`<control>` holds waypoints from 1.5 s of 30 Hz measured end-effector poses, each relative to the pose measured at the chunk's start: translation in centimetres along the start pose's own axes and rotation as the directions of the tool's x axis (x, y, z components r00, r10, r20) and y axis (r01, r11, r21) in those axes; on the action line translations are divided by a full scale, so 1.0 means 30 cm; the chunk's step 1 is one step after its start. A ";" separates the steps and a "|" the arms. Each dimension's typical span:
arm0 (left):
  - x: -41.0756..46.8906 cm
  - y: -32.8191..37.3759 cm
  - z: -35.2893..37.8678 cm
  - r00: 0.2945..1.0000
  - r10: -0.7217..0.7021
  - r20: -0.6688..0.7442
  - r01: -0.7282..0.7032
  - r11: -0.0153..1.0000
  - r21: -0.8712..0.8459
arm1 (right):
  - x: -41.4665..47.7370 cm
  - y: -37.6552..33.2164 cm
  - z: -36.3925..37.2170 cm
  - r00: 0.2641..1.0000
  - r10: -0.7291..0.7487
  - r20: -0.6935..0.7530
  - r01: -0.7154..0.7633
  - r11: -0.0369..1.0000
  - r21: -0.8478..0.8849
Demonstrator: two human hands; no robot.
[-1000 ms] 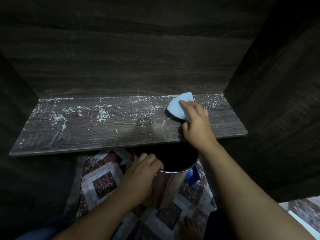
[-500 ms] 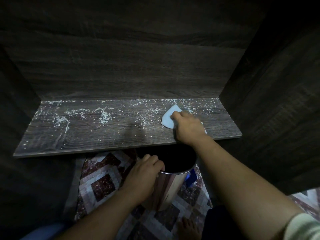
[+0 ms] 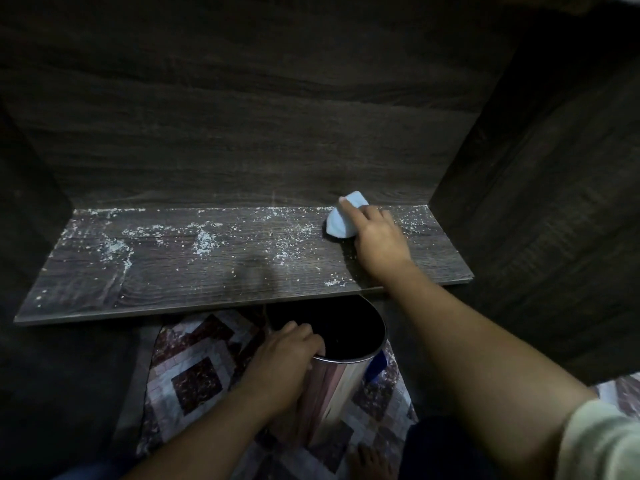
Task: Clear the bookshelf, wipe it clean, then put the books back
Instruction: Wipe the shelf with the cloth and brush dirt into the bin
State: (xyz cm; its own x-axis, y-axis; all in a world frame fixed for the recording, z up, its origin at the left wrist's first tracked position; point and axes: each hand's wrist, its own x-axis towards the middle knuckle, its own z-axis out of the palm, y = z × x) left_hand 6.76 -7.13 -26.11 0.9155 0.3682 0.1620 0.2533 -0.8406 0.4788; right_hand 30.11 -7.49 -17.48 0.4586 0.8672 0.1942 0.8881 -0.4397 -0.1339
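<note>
While the right hand (image 3: pixel 379 244) holds a pale blue cloth (image 3: pixel 341 221) down on the shelf board (image 3: pixel 207 275), fingers curled over it with the index finger stretched to its far tip, the left hand (image 3: pixel 287 358) grips the metal bin (image 3: pixel 341 389) by the near-left of its rim, fingertips hooked inside. The cloth sits near the back right corner of the board, its far tip right at the back panel (image 3: pixel 242 133). White crumbs (image 3: pixel 204 240) are scattered over most of the board, thickest toward the left and along the back edge. The bin is tucked just under the front edge of the board, tilted a bit, mouth open and dark inside. The right forearm crosses over the board's front edge. Something blue (image 3: pixel 375 365) pokes out behind the bin, can't tell what. Underneath it's patterned floor tiles (image 3: pixel 194 379), with a bare foot (image 3: pixel 367 459) at the bottom. Dark side panel (image 3: pixel 536 202) closes off the right.
</note>
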 end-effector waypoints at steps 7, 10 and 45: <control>0.010 -0.005 -0.002 1.000 -0.009 -0.001 0.009 1.000 -0.014 | 0.003 -0.020 0.084 0.984 0.076 0.164 -0.064 0.995 -0.073; 0.004 -0.002 -0.004 1.000 -0.007 0.005 0.007 1.000 -0.005 | -0.032 -0.006 0.084 0.985 -0.002 0.172 0.010 0.999 -0.043; 0.079 0.071 0.022 0.998 -0.015 0.066 0.015 1.000 -0.004 | -0.228 0.090 0.047 0.985 -0.101 0.140 0.091 0.993 0.079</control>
State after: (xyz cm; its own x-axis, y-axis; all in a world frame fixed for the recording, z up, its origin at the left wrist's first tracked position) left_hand 9.68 -8.31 -25.26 0.9302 0.3538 0.0975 0.2660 -0.8331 0.4850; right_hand 29.32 -14.28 -20.54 0.3574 0.9314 0.0687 0.9208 -0.3392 -0.1923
